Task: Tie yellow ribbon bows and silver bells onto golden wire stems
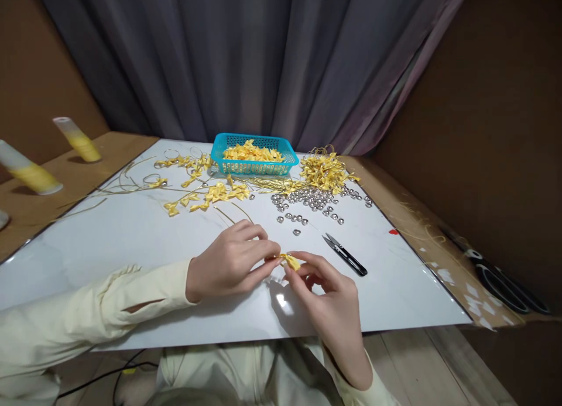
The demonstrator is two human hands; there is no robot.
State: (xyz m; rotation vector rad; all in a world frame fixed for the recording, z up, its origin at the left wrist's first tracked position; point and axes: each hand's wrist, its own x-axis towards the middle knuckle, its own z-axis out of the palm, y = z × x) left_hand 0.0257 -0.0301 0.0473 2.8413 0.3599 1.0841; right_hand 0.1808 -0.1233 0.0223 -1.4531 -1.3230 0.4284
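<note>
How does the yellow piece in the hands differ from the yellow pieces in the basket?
The held piece is single; the basket pieces are many. The held piece is gripped in fingers; the basket pieces lie heaped, untouched. Both are yellow and look like ribbon.

No text or numbers can be read — as far as discernible.

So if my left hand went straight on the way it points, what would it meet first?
Your left hand would likely meet the yellow ribbon bow first, right in front of it, then your right hand; exact depth is hard to judge here.
</note>
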